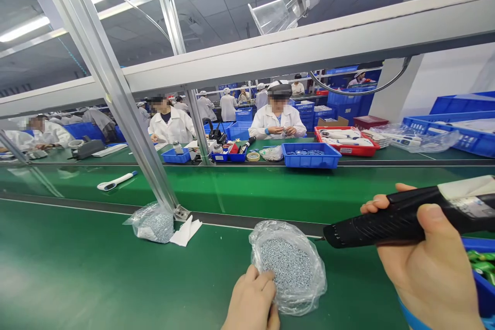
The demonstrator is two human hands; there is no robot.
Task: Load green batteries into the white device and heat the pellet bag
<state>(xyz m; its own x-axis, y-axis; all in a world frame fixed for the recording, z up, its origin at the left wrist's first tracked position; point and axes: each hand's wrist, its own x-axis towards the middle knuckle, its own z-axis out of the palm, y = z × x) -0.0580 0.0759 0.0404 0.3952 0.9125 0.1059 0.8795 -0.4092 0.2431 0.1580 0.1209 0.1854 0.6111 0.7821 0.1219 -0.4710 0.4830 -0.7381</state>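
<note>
My right hand (429, 263) grips a black electric screwdriver (390, 219) held level, its tip pointing left just above a clear plastic bag of small silver screws (288, 263) lying open on the green table. My left hand (253, 296) rests at the near edge of that bag, fingers curled and touching the plastic and screws. Whether a screw is pinched between the fingers I cannot tell.
A second bag of screws (152, 224) and a white paper scrap (185, 231) lie by a slanted aluminium post (127, 113). A white thermometer-like device (116, 181) rides the conveyor. Blue bin (311, 155), red tray (346, 142), workers in white coats opposite. Blue bin corner (481, 268) at right.
</note>
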